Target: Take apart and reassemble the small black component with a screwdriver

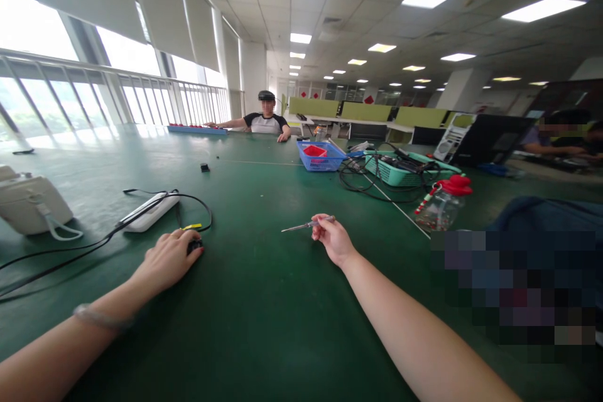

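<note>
My right hand (333,240) is closed around the handle of a thin screwdriver (299,227), held above the green table (264,301). The bare metal shaft points left, and nothing touches its tip. Low over the table at the left, my left hand (170,259) has its fingers curled round a small black object (195,245). Fingers cover most of that object, so its kind is unclear. Just beyond it lies a black cable (210,210) with a yellow tag (192,226). A white power strip (149,212) rests further back.
A white device (32,204) with a strap sits far left. A small black block (204,168) lies ahead. On the right stand a blue basket (323,160), a green basket (384,173) with cables, and a red-capped jar (443,206). Across the table sits a person (265,122).
</note>
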`<action>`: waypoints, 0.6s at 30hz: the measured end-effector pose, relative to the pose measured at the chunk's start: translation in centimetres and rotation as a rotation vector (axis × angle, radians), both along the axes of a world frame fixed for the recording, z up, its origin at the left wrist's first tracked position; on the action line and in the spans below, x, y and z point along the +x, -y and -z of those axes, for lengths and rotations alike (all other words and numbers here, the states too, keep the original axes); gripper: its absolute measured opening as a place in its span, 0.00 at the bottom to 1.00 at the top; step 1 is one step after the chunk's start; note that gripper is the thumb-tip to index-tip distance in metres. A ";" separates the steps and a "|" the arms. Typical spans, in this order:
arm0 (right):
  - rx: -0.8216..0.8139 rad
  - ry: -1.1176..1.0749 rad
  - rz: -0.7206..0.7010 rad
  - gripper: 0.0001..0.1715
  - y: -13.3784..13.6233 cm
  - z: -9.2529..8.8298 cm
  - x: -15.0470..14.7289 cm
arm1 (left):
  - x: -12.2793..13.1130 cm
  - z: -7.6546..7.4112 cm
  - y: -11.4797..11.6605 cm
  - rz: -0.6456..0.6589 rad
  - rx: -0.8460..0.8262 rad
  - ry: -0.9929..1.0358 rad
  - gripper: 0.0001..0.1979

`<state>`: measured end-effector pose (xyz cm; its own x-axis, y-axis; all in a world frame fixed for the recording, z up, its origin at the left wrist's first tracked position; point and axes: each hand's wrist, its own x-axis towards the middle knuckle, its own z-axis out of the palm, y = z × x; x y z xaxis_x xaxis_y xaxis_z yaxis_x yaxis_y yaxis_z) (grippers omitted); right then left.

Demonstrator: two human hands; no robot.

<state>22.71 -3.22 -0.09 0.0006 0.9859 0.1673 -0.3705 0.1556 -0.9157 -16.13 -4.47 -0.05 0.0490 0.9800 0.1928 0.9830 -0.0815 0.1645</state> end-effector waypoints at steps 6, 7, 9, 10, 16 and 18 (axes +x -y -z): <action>-0.006 -0.026 -0.007 0.14 0.0 0.0 0.0 | -7.1 0.1 -1.5 -0.266 -0.097 -0.084 0.26; -0.007 -0.030 -0.008 0.14 0.0 0.1 0.0 | -7.4 -0.1 -1.6 -0.299 -0.095 -0.081 0.27; -0.007 -0.036 -0.006 0.14 -0.1 0.1 0.0 | -7.5 -0.6 -1.6 -0.343 -0.080 -0.077 0.26; -0.007 -0.038 -0.005 0.14 -0.1 0.1 0.0 | -7.3 -0.8 -1.6 -0.351 -0.071 -0.079 0.26; -0.007 -0.042 -0.010 0.13 -0.1 0.1 0.0 | -6.7 -1.0 -1.6 -0.313 -0.005 -0.101 0.26; -0.007 -0.043 -0.012 0.13 -0.1 0.1 0.0 | -6.9 -0.9 -1.6 -0.275 0.041 -0.087 0.27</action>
<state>22.72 -3.08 -0.22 -0.0041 0.9870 0.1609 -0.4118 0.1450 -0.8997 -23.01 -2.88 0.89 -0.1993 0.9504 0.2388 0.9794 0.1850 0.0811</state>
